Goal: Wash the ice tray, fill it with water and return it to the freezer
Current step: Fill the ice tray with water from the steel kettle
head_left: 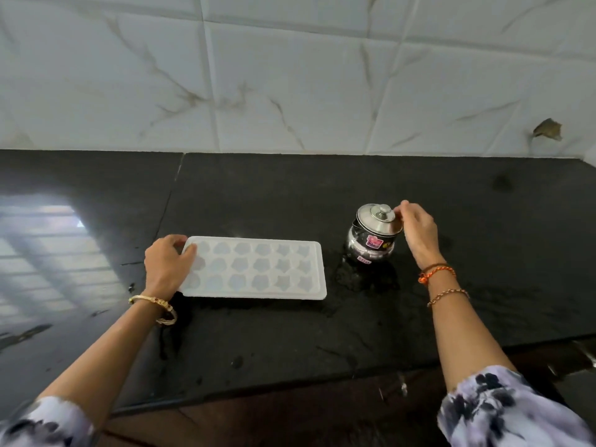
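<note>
The left hand [166, 266] is curled round the left end of the tray [258, 269] lying flat on the wet counter [483, 221], the right hand [417, 230] pinches a pot [374, 237] lid, so filling and freezing are judged outstanding.

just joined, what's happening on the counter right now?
A person stands at a black counter with a white ice tray lying flat on it. The left hand grips the tray's left end, thumb over the rim. The right hand pinches the lid edge of a small steel pot, which sits apart from the tray to its right, lid on. The counter looks wet around both. Whether the tray holds water is hard to tell.
</note>
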Demonstrator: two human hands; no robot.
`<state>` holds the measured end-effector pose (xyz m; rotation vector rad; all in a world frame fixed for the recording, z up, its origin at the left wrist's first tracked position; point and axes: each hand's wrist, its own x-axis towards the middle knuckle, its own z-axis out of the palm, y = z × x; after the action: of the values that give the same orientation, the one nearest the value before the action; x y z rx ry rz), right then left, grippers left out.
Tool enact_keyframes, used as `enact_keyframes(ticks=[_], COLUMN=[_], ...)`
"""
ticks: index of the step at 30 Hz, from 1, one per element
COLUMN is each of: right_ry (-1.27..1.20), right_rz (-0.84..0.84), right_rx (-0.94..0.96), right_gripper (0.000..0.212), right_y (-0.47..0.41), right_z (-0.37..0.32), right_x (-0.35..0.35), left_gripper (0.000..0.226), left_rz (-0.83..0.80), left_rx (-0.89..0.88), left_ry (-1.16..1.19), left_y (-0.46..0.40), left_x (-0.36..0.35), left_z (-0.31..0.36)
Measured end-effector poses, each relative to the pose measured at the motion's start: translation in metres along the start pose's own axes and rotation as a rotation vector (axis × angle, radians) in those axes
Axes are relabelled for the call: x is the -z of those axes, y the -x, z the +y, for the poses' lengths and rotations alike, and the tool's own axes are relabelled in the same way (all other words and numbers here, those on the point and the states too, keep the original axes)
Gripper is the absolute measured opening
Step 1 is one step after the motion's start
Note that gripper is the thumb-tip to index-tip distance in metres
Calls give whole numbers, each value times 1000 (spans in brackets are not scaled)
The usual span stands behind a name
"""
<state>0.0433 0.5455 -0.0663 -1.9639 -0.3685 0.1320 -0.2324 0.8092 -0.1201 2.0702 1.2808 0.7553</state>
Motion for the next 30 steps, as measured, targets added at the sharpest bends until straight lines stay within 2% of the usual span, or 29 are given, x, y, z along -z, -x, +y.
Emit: enact_keyframes(ticks=[2, 7, 9, 12, 15, 20, 30], right_ry=[-31, -370, -540, -775, -853, -834, -778], right_rz=[69, 266, 353, 486, 546, 516, 186], right_rx=[44, 46, -28, -171, -220, -153, -58], right_gripper=[26, 23, 20, 27, 32, 33, 32], right_y=[4, 20, 22, 23, 27, 34, 67], right_z=[6, 15, 12, 6, -3, -30, -116], right_x=[-2, -17, -23, -30, -33, -36, -105], left_gripper=[29, 26, 27, 28, 27, 23, 20], left_rz=[5, 24, 22, 8, -9, -76, -189], left_rx=[17, 31, 24, 31, 53, 93, 209], left_ry=[-2, -35, -25, -6, 34, 114, 259], left_y=[-1, 0, 0, 2, 3, 2, -10], left_x=[0, 0, 0, 2, 6, 16, 42], left_z=[-1, -3, -4, -3, -2, -11, -36])
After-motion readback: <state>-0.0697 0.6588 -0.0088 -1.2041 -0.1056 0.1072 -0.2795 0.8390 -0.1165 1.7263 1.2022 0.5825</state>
